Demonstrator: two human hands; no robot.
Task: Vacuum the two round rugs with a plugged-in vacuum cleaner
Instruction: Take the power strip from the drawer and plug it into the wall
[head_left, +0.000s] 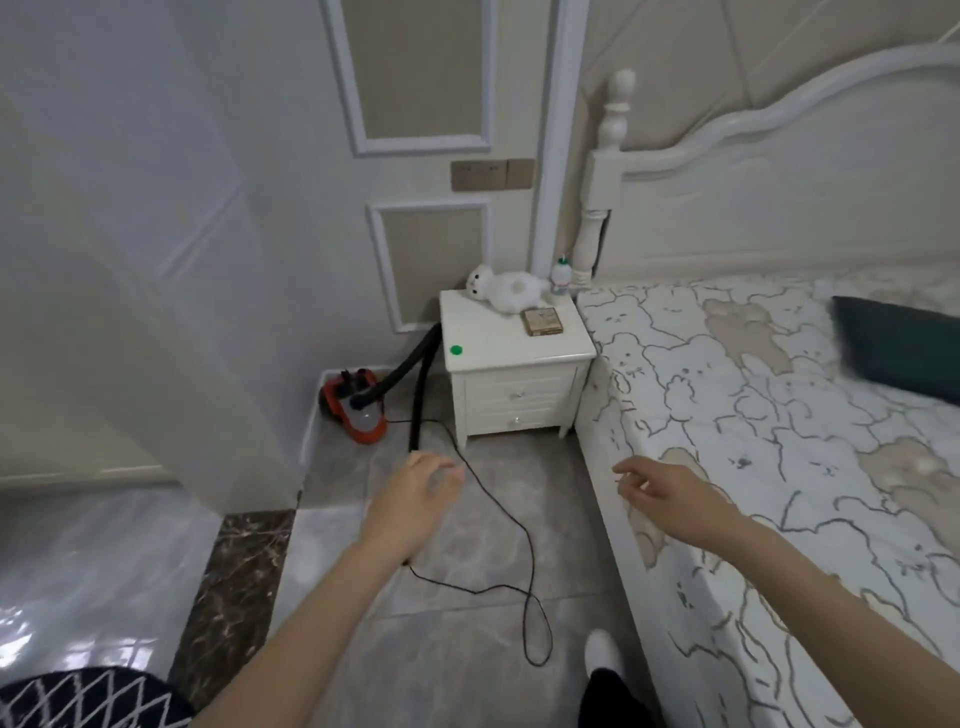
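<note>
Red plastic marks the vacuum (356, 410), a squat canister sitting on the floor (467, 519) in the corner beside the nightstand (514, 374). Its ribbed black hose (410, 364) arches up behind the nightstand's left edge, and a straight black tube (418, 410) drops back to the tiles. A thin black cord (524, 561) snakes from the canister across the glossy grey stone floor and loops near a white-socked foot (602, 657).

Both arms reach forward. The left hand (423, 493) hangs over the floor with fingers loosely curled, holding nothing; the cord passes beneath it, and contact cannot be told. The right hand (660, 491) hovers by the bed (753, 415) edge, fingers relaxed and slightly spread, empty.

At the lower left corner a rug (88, 699) shows its curved edge, dark with a white lattice pattern, well apart from the vacuum.

On the cream, two-drawer nightstand lie a fluffy white plush (501, 288), a small bottle (560, 275), a square brown box (543, 322) and a round green sticker (456, 351). The sheet carries outlined bear shapes, and a dark teal pillow (904, 348) rests on it.
</note>
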